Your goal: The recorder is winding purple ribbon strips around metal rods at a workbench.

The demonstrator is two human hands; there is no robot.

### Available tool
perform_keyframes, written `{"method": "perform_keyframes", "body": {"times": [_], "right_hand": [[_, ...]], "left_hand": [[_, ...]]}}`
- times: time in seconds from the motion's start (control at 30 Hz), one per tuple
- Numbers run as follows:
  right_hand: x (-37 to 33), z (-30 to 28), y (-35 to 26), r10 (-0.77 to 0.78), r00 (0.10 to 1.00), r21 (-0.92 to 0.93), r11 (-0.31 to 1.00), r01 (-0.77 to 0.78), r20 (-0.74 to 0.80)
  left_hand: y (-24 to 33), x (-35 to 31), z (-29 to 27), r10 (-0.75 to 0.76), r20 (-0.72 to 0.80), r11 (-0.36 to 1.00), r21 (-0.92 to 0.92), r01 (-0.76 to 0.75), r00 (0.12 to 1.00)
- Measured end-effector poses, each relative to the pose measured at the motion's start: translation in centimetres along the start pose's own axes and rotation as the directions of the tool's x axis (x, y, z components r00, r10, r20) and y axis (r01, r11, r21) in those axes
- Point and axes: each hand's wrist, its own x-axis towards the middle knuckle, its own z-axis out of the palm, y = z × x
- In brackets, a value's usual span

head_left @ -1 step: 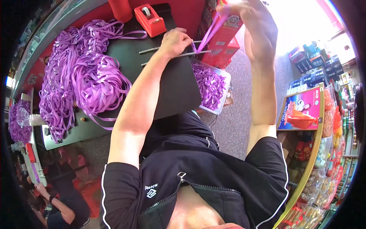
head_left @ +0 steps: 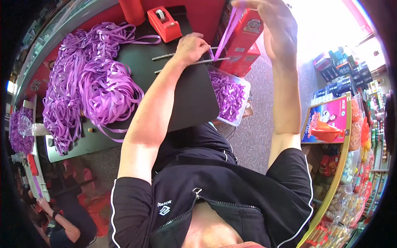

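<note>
Ribbon [head_left: 228, 34] slants away and rightward from the rods [head_left: 204, 62] to your right grip [head_left: 275, 20], closed on its far end — left grip [head_left: 191, 48], curled beside the rods, hold unclear.

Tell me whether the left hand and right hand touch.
Apart. The head view shows a red box in the gap between the left hand and right hand.

A flat, shiny purple ribbon [head_left: 226, 36] runs straight and slanted up from two slim metal rods [head_left: 204, 62]. The silvery rods, roughly parallel, jut past the black tabletop's [head_left: 190, 99] edge.
</note>
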Motion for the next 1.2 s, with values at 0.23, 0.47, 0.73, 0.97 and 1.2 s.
{"method": "perform_keyframes", "body": {"times": [0.23, 0.47, 0.73, 0.97, 1.2], "right_hand": [[7.8, -0.4, 9.3, 0.236, 0.97, 0.225, 0.944, -0.241, 0.052], [8.9, -0.7, 19.8, 0.473, 0.879, 0.256, 0.845, -0.47, 0.054], [5.4, 1.2, 28.4, 0.56, 0.815, 0.461, 0.69, -0.558, 0.149], [-0.7, 3.5, 33.9, 0.656, 0.745, 0.538, 0.589, -0.603, 0.117], [-12.5, 6.5, 37.6, 0.759, 0.628, 0.562, 0.447, -0.696, 0.173]], "left_hand": [[-0.3, -0.6, -0.4, -0.03, -0.038, 0.999, -0.019, 0.029, 0.999], [0.0, -0.7, -0.5, -0.039, -0.046, 0.997, -0.067, 0.036, 0.998], [0.1, -0.6, -0.7, -0.025, 0.03, 1.0, -0.002, 0.025, 0.999], [0.1, -0.6, -0.8, -0.047, 0.062, 0.998, -0.034, 0.049, 0.997], [0.5, -0.2, -1.3, -0.057, 0.113, 0.992, -0.102, 0.069, 0.992]]}}
